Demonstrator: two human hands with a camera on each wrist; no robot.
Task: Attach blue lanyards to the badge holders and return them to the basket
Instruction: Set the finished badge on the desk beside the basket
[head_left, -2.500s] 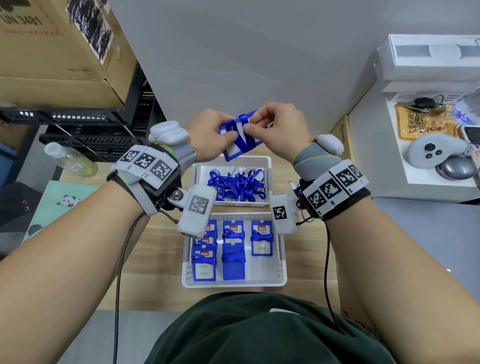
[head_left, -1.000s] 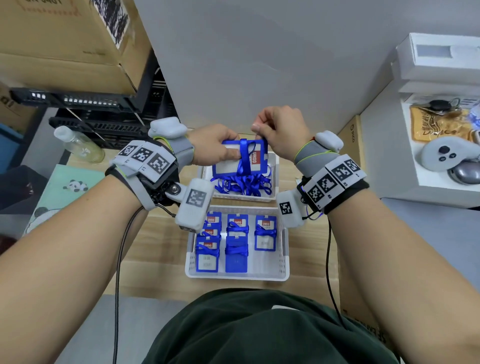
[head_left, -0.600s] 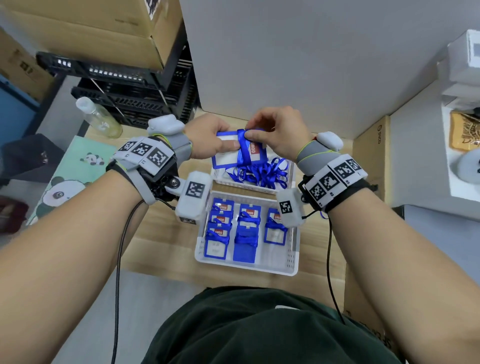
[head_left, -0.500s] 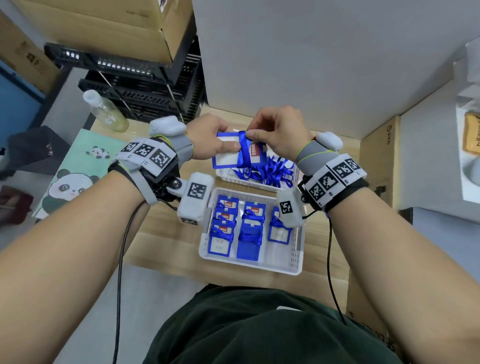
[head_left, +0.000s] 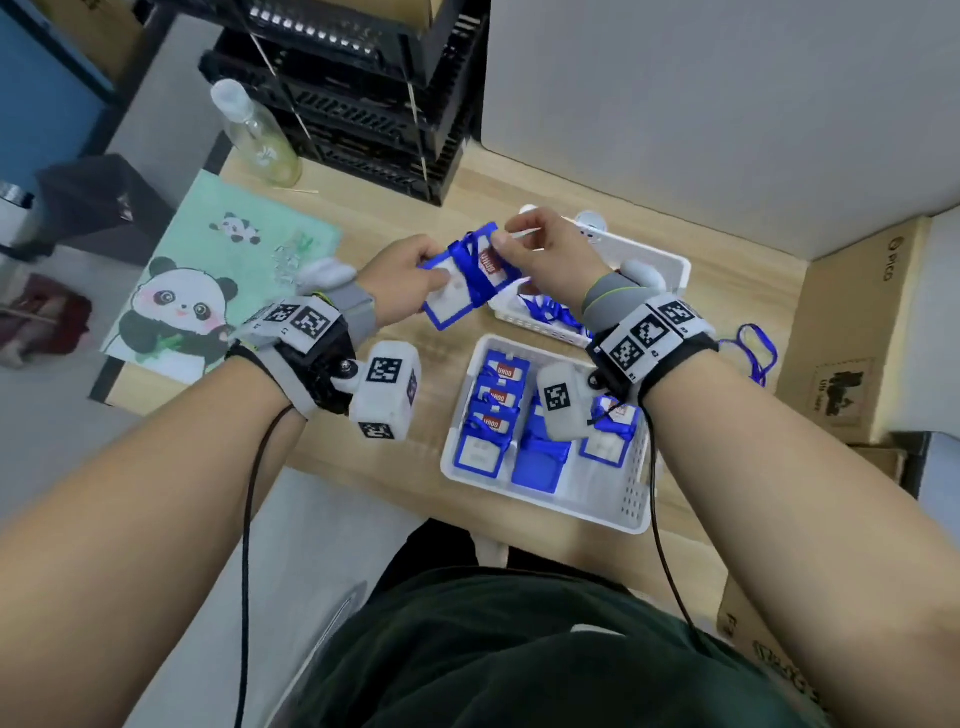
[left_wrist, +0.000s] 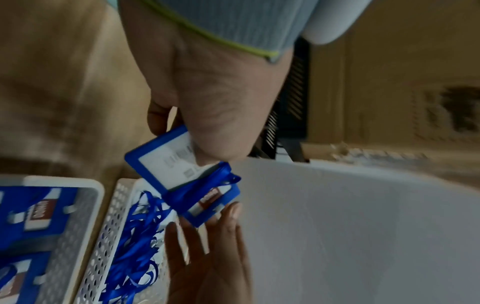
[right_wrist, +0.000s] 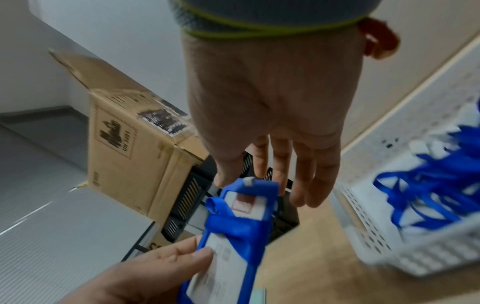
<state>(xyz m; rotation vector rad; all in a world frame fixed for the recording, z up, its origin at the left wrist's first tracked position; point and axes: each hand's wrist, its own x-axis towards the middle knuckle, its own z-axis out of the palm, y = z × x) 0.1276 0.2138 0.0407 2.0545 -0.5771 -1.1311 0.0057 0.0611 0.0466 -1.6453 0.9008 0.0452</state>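
Both hands hold one blue badge holder (head_left: 457, 291) in the air, left of the far basket, with a blue lanyard (head_left: 470, 260) wound round its middle. My left hand (head_left: 441, 280) grips its lower end, thumb on the white card (left_wrist: 171, 164). My right hand (head_left: 501, 239) pinches its top end (right_wrist: 248, 183) between thumb and forefinger, the other fingers straight. The near white basket (head_left: 634, 499) holds several badge holders with lanyards (head_left: 488, 410). The far white basket (head_left: 670, 260) holds loose blue lanyards (left_wrist: 135, 236).
A panda mat (head_left: 208, 280) lies on the left of the wooden table, with a clear bottle (head_left: 260, 140) and black crates (head_left: 363, 93) behind it. One loose lanyard (head_left: 758, 353) lies at the table's right edge beside a cardboard box (head_left: 852, 322).
The view has swung left and down. Both hands have carried the wrapped badge holder leftwards off the far basket and tilted it. The grips are unchanged.
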